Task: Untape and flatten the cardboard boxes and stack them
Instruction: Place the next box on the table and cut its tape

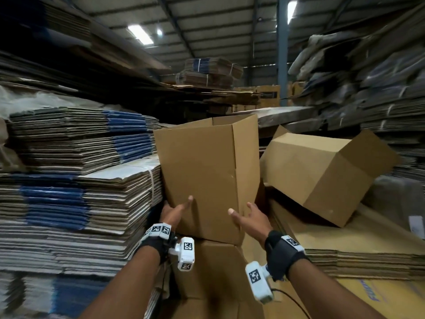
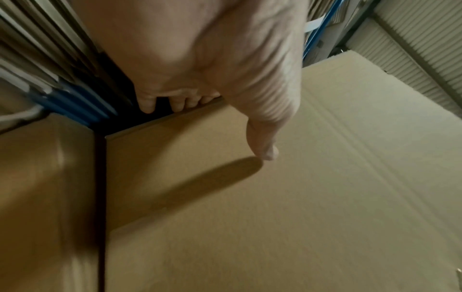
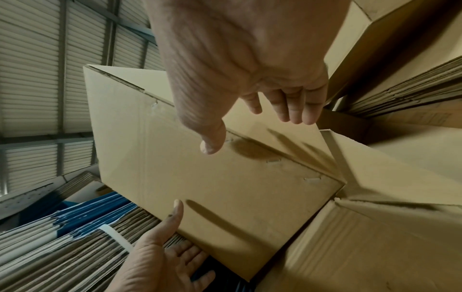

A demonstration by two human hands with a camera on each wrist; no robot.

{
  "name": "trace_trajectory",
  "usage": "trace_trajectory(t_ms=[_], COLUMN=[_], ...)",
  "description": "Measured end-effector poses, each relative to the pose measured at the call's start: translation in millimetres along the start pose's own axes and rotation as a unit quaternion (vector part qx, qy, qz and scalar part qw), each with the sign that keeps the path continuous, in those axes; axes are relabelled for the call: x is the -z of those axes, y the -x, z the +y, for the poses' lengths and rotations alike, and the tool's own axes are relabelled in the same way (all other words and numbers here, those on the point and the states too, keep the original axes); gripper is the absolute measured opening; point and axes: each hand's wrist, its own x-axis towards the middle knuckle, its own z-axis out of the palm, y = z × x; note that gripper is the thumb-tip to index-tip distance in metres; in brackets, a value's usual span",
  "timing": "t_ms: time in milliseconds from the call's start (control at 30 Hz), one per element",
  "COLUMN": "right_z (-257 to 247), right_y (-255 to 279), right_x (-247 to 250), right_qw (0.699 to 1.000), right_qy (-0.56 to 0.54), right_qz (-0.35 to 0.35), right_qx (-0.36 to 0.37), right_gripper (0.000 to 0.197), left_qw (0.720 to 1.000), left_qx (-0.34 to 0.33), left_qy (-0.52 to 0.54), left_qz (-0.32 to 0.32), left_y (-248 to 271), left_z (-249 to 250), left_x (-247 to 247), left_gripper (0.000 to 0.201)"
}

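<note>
An upright brown cardboard box (image 1: 207, 176), open at the top, rests on another brown box (image 1: 218, 268). My left hand (image 1: 178, 210) straddles its lower left corner: the thumb (image 2: 265, 152) lies on the front face and the straight fingers (image 3: 190, 254) lie along the left side. My right hand (image 1: 246, 217) is at the lower right corner with its fingers (image 3: 292, 110) spread and straight, casting shadows on the right face. Metal staples (image 3: 273, 161) run along the box's seam. A strip of tape (image 3: 337, 158) crosses the box below.
A tall stack of flattened cardboard (image 1: 80, 180), bound with a white strap (image 3: 117, 239), presses close on the left. A second open box (image 1: 322, 178) lies tilted on flat sheets (image 1: 356, 247) at the right. More cardboard piles fill the back.
</note>
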Motion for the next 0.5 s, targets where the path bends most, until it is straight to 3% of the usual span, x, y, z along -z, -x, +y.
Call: trace_trajectory(t_ms=[133, 267, 367, 500], right_z=[5.4, 8.2, 6.1, -7.4], right_y=[-5.9, 2.2, 17.7, 59.8], right_x=[3.0, 31.6, 64.7, 118.4], right_qw=[1.000, 0.990, 0.976, 0.955], right_qy=[-0.012, -0.055, -0.084, -0.199], right_qz=[0.021, 0.119, 0.193, 0.179], right_qx=[0.018, 0.046, 0.064, 0.128], right_gripper=[0.108, 0.100, 0.111, 0.099], left_qw=[0.999, 0.993, 0.981, 0.960], left_qx=[-0.033, -0.110, -0.171, -0.230], left_qy=[0.017, -0.002, -0.004, -0.009], left_qz=[-0.011, -0.041, -0.094, -0.156], left_y=[4.6, 19.6, 55.8, 117.9], left_z=[4.4, 13.8, 48.2, 106.9], left_x=[-7.5, -14.5, -19.7, -24.7], left_gripper=[0.114, 0.099, 0.091, 0.102])
